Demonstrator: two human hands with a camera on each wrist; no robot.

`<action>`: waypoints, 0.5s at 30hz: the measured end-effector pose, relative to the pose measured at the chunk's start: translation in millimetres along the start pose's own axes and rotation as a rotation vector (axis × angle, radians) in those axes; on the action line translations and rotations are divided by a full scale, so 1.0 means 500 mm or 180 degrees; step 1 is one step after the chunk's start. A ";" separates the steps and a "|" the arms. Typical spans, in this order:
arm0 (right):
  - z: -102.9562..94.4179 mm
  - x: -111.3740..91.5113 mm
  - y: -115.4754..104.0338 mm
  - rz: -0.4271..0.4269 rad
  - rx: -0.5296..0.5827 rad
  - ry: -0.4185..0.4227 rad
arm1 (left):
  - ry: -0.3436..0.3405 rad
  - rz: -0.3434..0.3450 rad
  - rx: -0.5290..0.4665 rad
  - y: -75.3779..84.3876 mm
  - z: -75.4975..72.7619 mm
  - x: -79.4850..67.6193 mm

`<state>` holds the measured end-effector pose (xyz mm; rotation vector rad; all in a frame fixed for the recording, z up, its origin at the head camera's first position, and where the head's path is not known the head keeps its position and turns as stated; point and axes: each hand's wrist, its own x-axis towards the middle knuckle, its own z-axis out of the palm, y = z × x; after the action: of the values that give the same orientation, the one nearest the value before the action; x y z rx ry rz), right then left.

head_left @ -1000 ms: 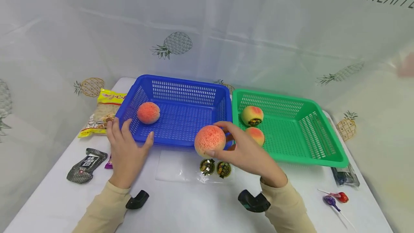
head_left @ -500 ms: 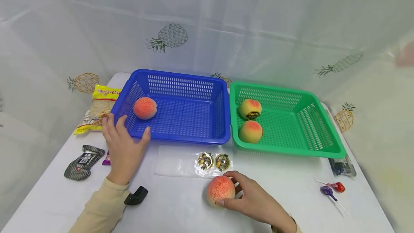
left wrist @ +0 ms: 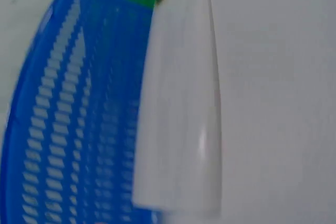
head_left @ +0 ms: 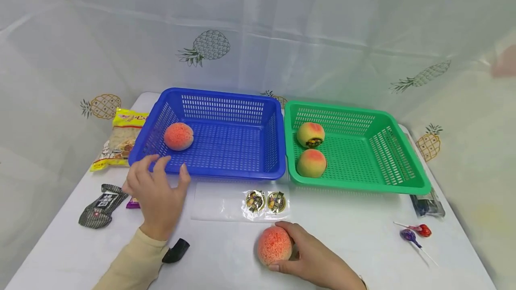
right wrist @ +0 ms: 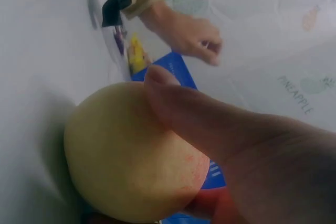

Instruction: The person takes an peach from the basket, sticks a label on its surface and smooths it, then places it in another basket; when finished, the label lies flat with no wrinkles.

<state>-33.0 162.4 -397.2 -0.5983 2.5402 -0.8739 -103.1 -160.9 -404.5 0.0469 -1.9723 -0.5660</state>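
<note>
In the head view my right hand (head_left: 312, 256) grips a red-speckled peach (head_left: 275, 245) at the front middle of the white table. Thumb and fingers curve around its sides; the right wrist view shows the peach's pale yellow side (right wrist: 126, 156) close against the tabletop. My left hand (head_left: 158, 198) hovers by the near left corner of the blue basket (head_left: 225, 174), its fingers loosely bent around nothing. A similar speckled peach (head_left: 178, 136) lies at the left inside that basket. Two yellow-red peaches, one with a black label (head_left: 311, 134) and one in front (head_left: 312, 163), sit in the green basket (head_left: 363, 186).
Before the baskets lies a clear plastic bag (head_left: 219, 202) with two round stickers (head_left: 255, 201). At left are a yellow snack bag (head_left: 121, 140), a dark packet (head_left: 102, 207) and a purple wrapper (head_left: 133, 203). Two lollipops (head_left: 408, 235) and a dark package (head_left: 428, 204) lie at right.
My right hand has brought the peach from near the blue basket's front rim down to the table in front of the plastic bag. My left hand has drawn back slightly from the basket.
</note>
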 end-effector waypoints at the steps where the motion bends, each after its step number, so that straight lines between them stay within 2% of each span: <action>1: 0.002 0.000 0.001 -0.0025 0.0009 0.0030 | 0.0086 0.0183 -0.0109 0.012 -0.001 0.000; 3: 0.004 -0.001 0.004 -0.0056 0.0002 0.0068 | 0.0074 0.0565 -0.0335 0.034 -0.002 -0.003; 4: 0.005 -0.001 0.005 -0.0069 -0.0010 0.0080 | -0.0071 0.0733 -0.0429 0.044 -0.001 -0.007; 7: 0.004 -0.003 0.006 -0.0103 -0.0023 0.0086 | -0.0822 0.1078 -0.0677 0.068 0.007 -0.028; 10: -0.005 -0.006 0.005 -0.0156 -0.0096 0.0022 | -0.1538 0.1173 -0.0636 0.088 0.020 -0.059; 13: -0.027 -0.014 0.003 -0.0128 -0.0179 -0.0058 | -0.2037 0.1203 -0.0377 0.105 0.031 -0.091; 15: -0.043 -0.020 0.002 -0.0071 -0.0209 0.0036 | -0.2326 0.1212 -0.0139 0.113 0.039 -0.109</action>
<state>-35.4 178.3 -380.1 -0.6447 2.5856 -0.8063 -82.7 -88.4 -434.0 -0.6308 -2.5782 -0.3986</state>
